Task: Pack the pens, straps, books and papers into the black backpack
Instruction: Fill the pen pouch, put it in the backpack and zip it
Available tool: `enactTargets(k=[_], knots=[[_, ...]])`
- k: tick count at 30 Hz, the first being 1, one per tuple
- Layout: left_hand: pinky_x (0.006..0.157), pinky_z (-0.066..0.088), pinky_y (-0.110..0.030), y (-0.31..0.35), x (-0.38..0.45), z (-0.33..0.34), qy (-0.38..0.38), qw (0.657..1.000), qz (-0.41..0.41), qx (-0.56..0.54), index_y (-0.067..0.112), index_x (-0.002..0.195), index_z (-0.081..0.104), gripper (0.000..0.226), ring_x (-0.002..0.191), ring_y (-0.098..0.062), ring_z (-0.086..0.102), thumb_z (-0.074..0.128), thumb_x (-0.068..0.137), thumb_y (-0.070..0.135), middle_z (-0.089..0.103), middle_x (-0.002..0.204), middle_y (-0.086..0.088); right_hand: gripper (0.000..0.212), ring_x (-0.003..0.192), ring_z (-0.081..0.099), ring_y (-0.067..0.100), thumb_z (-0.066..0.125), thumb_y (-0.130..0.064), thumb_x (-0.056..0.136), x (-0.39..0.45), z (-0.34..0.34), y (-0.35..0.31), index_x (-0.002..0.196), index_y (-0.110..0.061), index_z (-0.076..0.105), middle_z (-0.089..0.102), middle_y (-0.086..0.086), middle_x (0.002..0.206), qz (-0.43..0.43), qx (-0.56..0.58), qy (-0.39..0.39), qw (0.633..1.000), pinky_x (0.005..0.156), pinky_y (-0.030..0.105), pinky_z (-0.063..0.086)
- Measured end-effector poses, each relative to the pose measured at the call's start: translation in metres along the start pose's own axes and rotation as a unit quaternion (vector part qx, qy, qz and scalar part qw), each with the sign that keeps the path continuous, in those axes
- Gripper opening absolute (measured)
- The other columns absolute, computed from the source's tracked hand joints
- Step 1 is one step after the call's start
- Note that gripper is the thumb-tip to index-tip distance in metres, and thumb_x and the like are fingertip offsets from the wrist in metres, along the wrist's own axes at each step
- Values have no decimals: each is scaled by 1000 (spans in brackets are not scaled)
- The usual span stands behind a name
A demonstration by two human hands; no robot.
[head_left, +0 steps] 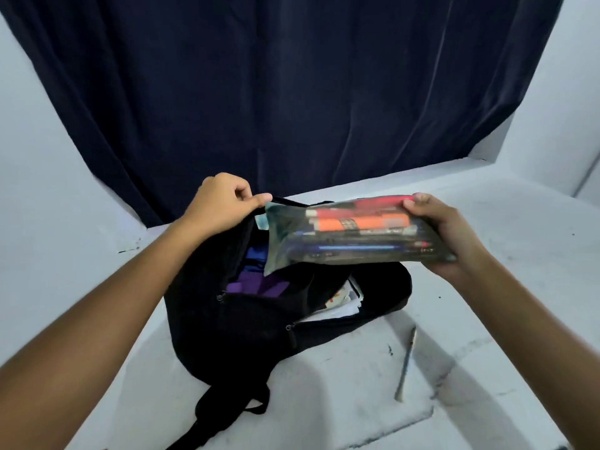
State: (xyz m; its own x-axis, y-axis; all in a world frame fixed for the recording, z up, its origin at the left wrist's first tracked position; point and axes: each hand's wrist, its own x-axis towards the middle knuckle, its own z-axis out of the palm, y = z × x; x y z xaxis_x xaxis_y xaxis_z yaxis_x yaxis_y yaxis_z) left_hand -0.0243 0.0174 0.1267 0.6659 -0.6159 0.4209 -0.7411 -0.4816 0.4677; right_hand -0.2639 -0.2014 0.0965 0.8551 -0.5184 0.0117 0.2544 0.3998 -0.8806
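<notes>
My left hand [220,203] pinches black backpack [246,323] rim, mouth open — my right hand [444,235] grips clear pen pouch [350,235] above opening.

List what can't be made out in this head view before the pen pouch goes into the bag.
- Main compartment of the black backpack: mostly hidden by the pen pouch and dark fabric; only purple and blue bits show.
- Papers: only an edge shows in the side opening; print is too small.
- Pouch's right end: covered by the right hand.
- Backpack's rim: partly covered by the gripping left hand.
</notes>
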Motion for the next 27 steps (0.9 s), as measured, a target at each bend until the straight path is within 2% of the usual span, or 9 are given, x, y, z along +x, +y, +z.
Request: enactTargets(k=[4, 6, 8, 12, 15, 19, 20, 24, 27], knots=[[58, 40, -27, 59, -3, 30, 54, 996, 35, -59, 11, 67, 65, 38, 55, -11, 50, 64, 91, 40, 60, 60, -5, 14, 61, 66, 16, 52, -12, 88, -10, -56, -5, 75, -17, 56, 64, 0, 68, 9, 44, -16, 999, 56, 25, 55], [55, 42, -23, 90, -6, 44, 60, 988, 6, -143, 9, 73, 66, 40, 53, -9, 53, 54, 97, 38, 64, 64, -7, 13, 61, 66, 18, 52, -13, 87, -12, -86, -10, 75, -18, 54, 63, 2, 71, -11, 42, -25, 999, 55, 26, 55], [54, 46, -21, 124, -16, 66, 31, 974, -33, -223, 9, 82, 68, 40, 57, -6, 59, 49, 100, 40, 68, 73, -5, 10, 62, 65, 18, 58, -14, 79, -11, -123, -15, 77, -19, 50, 60, 2, 74, -29, 40, -40, 998, 54, 25, 54], [75, 47, -22, 178, -49, 136, -52, 956, -111, -268, 17, 107, 64, 41, 84, -2, 63, 42, 98, 50, 71, 93, 1, 27, 66, 66, 18, 72, -10, 71, -2, -197, -22, 83, -20, 50, 60, 1, 79, -32, 30, -85, 995, 55, 26, 55], [71, 52, -25, 196, -82, 192, -88, 879, -236, -405, 19, 105, 65, 30, 83, -11, 65, 54, 93, 44, 71, 92, 1, 42, 62, 65, 16, 85, -11, 61, 0, -237, -20, 82, -19, 51, 62, 1, 75, -8, 18, -98, 995, 54, 26, 55], [70, 58, -26, 193, -141, 243, -21, 729, -337, -596, 3, 92, 69, 22, 81, -17, 70, 65, 77, 18, 74, 90, -8, 57, 57, 62, 17, 98, -25, 38, -3, -278, -4, 74, -19, 55, 62, 3, 72, 43, -19, -109, 993, 48, 25, 53], [70, 59, -27, 195, -156, 252, -4, 710, -353, -609, 1, 89, 70, 19, 80, -19, 70, 64, 76, 13, 74, 89, -11, 57, 57, 63, 19, 98, -25, 38, -4, -286, 0, 74, -19, 55, 63, 5, 74, 61, -31, -120, 990, 47, 27, 53], [69, 60, -30, 203, -194, 272, 67, 698, -398, -592, 3, 76, 76, 12, 79, -23, 70, 70, 69, 10, 73, 87, -17, 58, 73, 67, 23, 100, -23, 36, -4, -308, 14, 75, -22, 58, 72, 11, 92, 115, -86, -190, 971, 58, 27, 56], [69, 60, -29, 207, -206, 271, 100, 695, -386, -599, 5, 73, 78, 21, 82, -24, 72, 78, 57, 18, 74, 88, -17, 73, 84, 69, 22, 100, -26, 34, -3, -316, 15, 93, -18, 57, 73, 16, 100, 125, -126, -229, 957, 69, 26, 56]])
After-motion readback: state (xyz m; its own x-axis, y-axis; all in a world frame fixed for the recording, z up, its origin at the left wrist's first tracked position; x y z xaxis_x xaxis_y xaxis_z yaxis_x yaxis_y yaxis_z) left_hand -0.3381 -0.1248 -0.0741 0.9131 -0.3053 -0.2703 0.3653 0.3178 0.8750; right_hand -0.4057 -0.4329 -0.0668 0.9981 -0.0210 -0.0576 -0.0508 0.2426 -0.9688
